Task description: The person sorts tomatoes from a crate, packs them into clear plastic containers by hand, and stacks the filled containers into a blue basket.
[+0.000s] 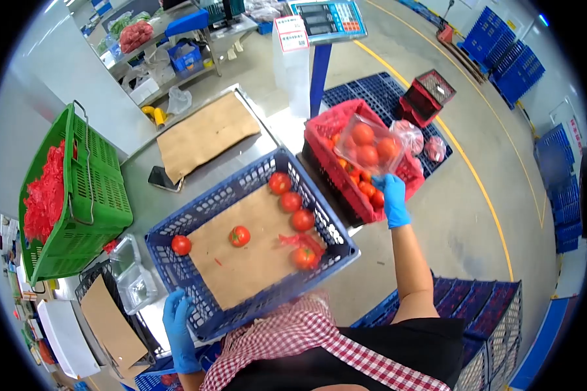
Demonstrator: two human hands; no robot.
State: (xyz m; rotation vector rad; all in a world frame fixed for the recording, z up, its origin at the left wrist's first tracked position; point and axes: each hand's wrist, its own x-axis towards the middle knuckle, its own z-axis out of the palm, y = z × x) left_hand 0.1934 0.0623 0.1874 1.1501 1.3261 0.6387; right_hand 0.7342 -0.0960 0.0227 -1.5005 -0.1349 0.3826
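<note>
My right hand (pixel 394 199), in a blue glove, grips the near edge of a clear plastic box (pixel 353 155) with several tomatoes in it. The box is tilted over a red crate (pixel 325 120) that holds more red and orange tomatoes. Beside the near left corner of a blue crate (pixel 257 314) is my gloved left hand (pixel 178 322), its fingers stretched out against the crate's side and holding nothing I can see. Brown cardboard (pixel 231 277) lines the blue crate. Several loose tomatoes lie on it, one (pixel 304 258) with red netting.
A green crate (pixel 101 189) with red netting stands at left, near empty clear clamshell boxes (pixel 137 287). A cardboard sheet (pixel 209 135) and a phone (pixel 165 178) lie on the metal table. A scale (pixel 329 23) rises behind. Blue pallets (pixel 365 91) and bagged produce (pixel 407 137) sit at right.
</note>
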